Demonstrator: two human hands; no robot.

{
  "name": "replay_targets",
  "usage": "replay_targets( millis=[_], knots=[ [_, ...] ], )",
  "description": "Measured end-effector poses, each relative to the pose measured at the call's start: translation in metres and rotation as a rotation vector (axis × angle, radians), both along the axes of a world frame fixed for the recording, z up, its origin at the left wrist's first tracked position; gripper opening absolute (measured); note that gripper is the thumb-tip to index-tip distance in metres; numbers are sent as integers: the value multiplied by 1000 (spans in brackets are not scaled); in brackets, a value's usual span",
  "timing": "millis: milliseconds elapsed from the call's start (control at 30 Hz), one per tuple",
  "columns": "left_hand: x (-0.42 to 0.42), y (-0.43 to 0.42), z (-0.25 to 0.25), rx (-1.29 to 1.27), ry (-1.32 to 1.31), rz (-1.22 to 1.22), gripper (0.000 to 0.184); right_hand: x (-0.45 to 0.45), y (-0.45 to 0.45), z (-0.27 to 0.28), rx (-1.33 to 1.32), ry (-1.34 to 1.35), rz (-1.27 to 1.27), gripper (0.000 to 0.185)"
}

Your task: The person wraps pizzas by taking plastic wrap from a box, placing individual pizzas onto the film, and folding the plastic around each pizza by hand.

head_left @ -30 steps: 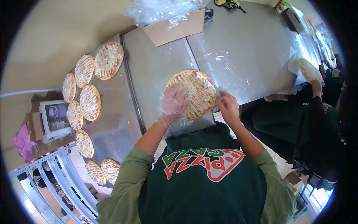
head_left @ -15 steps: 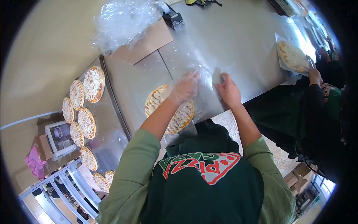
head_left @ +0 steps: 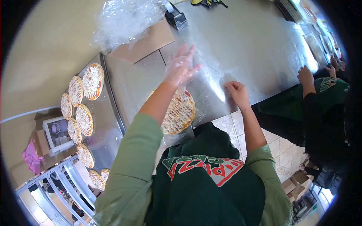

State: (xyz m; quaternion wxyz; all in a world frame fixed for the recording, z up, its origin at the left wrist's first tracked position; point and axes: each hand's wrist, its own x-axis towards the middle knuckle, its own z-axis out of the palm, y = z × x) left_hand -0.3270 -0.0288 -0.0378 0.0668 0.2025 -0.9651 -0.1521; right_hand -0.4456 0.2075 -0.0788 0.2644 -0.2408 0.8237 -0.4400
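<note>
A pizza [head_left: 179, 113] with shredded white topping lies on the metal table in front of me, partly covered by my left forearm. My left hand [head_left: 181, 68], in a clear plastic glove, is above the pizza's far edge with its fingers spread. A clear plastic bag [head_left: 207, 81] is spread thinly over the table between my hands, its outline hard to follow. To the right of the pizza, my bare right hand [head_left: 239, 94] has thumb and fingers pinched together at what looks like the bag's near right edge.
Several topped pizzas [head_left: 85, 119] lie on a lower metal surface at left. A heap of clear plastic bags [head_left: 126, 20], some cardboard [head_left: 145, 43] and a black tape dispenser [head_left: 175, 17] are at the back. A co-worker's hand [head_left: 306, 75] is at the table's right edge.
My left hand has moved away from my body and spread its fingers. My right hand's fingers have come together. The bagged pizza has left the co-worker's hand at right.
</note>
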Motion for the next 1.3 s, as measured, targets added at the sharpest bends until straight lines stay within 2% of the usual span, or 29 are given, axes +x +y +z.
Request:
replay_targets(
  millis=[33, 100, 167, 200, 233, 300, 400, 467, 500, 567, 600, 667, 733, 767, 833, 967, 1033, 1100, 1167, 1200, 1233, 1300],
  knots=[
    [16, -8, 7, -37, 208, 17, 74, 4, -5, 10, -47, -46, -26, 20],
    [83, 3, 28, -94, 316, 120, 56, 20, -14, 36, -133, -153, -83, 18],
    [173, 24, 17, -77, 178, 55, 48, 56, -32, 66, -237, -81, 42, 17],
    [228, 40, -41, -257, -25, 11, 42, 78, -42, 84, -289, -39, 102, 17],
    [244, 59, -18, -96, -29, -187, 30, 102, -50, 102, -238, -83, 216, 16],
    [269, 96, -16, 334, 9, -220, 20, 150, -59, 100, -249, 122, 522, 17],
    [269, 119, -11, 492, -211, -303, 16, 201, -56, 62, -79, 266, 805, 22],
    [264, 116, 6, 577, -306, -178, 17, 212, -52, 55, 37, 361, 924, 21],
    [262, 112, 15, 619, -353, -112, 17, 213, -50, 53, 8, 397, 918, 21],
    [255, 101, 25, 482, -64, -165, 19, 214, -43, 43, -53, 465, 913, 21],
    [248, 95, 30, 410, 80, -185, 21, 216, -39, 28, -110, 409, 849, 22],
    [216, 82, 43, 385, 139, -242, 27, 220, -34, -2, -223, 301, 718, 23],
    [190, 69, 4, 89, 210, -328, 32, 218, -32, 8, 26, 508, 950, 25],
    [186, 60, -7, 38, 171, -206, 35, 217, -32, 16, 156, 610, 1056, 26],
    [185, 46, -9, -57, 88, 34, 41, 220, -33, 37, 126, 502, 1013, 25],
    [216, 28, 9, 118, -122, 351, 50, 206, -32, 37, 137, 303, 1059, 22],
    [235, 23, 1, 245, -171, 565, 49, 185, -43, 38, 46, 450, 737, 22],
    [254, 40, 1, 458, 129, 805, 45, 153, -63, 27, -114, 583, 391, 29],
    [285, 61, -60, 822, 579, 1013, 44, 123, -84, 17, 69, 295, 294, 35],
    [282, 80, -40, 1047, 654, 1161, 46, 113, -91, 13, 157, 155, 251, 38],
    [273, 96, -16, 1276, 733, 1301, 48, 107, -97, 9, 187, 23, 326, 41],
    [265, 110, -6, 1428, 713, 1360, 54, 97, -115, 1, 241, -231, 482, 49]
  ],
)
